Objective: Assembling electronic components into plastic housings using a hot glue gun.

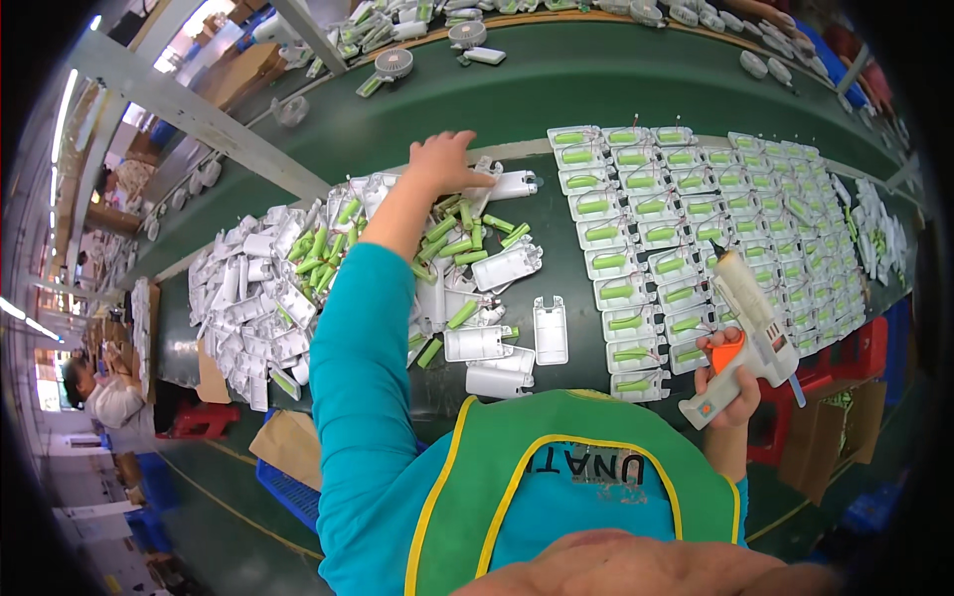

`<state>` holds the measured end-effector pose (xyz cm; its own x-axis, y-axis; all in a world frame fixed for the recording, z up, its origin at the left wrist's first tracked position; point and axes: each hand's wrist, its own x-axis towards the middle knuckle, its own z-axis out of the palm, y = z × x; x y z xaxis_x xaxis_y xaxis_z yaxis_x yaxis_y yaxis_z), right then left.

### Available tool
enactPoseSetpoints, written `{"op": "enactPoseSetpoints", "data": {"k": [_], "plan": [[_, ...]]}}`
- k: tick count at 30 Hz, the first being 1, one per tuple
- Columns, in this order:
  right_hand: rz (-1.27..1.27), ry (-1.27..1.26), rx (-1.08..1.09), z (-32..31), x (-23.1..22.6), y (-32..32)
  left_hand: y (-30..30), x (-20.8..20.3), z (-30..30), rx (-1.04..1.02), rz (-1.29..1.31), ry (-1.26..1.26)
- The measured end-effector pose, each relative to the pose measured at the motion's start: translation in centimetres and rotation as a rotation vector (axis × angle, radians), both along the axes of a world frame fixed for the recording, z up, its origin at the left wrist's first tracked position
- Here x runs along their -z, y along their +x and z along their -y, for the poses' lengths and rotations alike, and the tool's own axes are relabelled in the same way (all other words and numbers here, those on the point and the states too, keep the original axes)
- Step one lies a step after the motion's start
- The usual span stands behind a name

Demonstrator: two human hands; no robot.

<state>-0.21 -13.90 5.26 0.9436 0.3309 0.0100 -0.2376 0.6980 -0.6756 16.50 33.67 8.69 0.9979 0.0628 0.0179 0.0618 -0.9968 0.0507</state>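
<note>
My left hand (443, 165) is stretched out over the far edge of the loose pile, fingers spread and holding nothing. Its thumb is close to a white plastic casing (513, 185); whether they touch I cannot tell. My right hand (733, 385) grips a white glue gun (752, 306) with an orange trigger (728, 352). The gun's dark nozzle points away from me, above rows of white casings (651, 234) with green cylindrical batteries and thin wires. Between my hands lie loose green batteries (463, 315) and an upright-lying single casing (551, 331).
A heap of white casings (248, 288) covers the bench's left side. Beyond runs a green conveyor belt (556, 74) carrying small round fans (394, 66). A metal post (229, 139) rises at the left. Red stools and a cardboard box (831, 437) stand at the lower right. Another person (114, 397) sits far left.
</note>
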Motion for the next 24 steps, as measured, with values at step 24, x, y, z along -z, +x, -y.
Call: {"op": "enactPoseSetpoints", "data": {"k": [24], "plan": [[-0.055,-0.066,0.021,-0.8,-0.4,-0.1,2.7,2.6,1.7,0.22,-0.077,-0.067]]}}
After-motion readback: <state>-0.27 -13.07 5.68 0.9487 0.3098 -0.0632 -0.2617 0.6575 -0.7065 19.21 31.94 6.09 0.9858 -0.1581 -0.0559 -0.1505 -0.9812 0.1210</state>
